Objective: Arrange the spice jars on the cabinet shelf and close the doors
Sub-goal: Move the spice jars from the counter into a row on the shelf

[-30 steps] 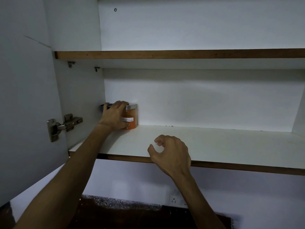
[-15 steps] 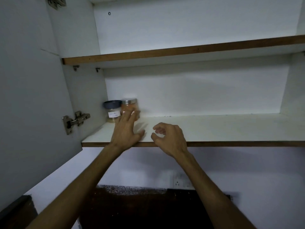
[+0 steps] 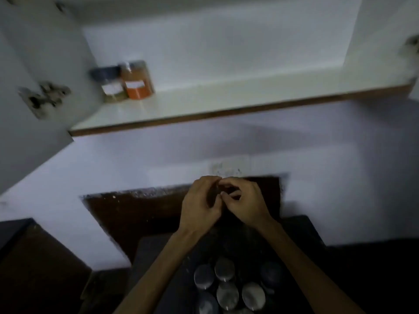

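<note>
Blurred frame. Orange jar (image 3: 136, 80) and dark-lidded jar (image 3: 109, 82), both white-labelled, touching at shelf (image 3: 226, 96) far left, 10 o'clock. Left hand (image 3: 200, 203) and right hand (image 3: 243, 203) loosely curled, empty, meeting above silver-lidded jars (image 3: 226, 284) on worktop (image 3: 158, 257), 6 o'clock.

Both hands, left (image 3: 200, 203) and right (image 3: 243, 203), empty, fingers curled, fingertips touching, forearms outstretched.

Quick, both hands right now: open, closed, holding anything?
Left hand: fingers curled, no jar in it; grip on anything small cannot be told.
Right hand: fingers curled, touching the left; the same, cannot be told.
</note>
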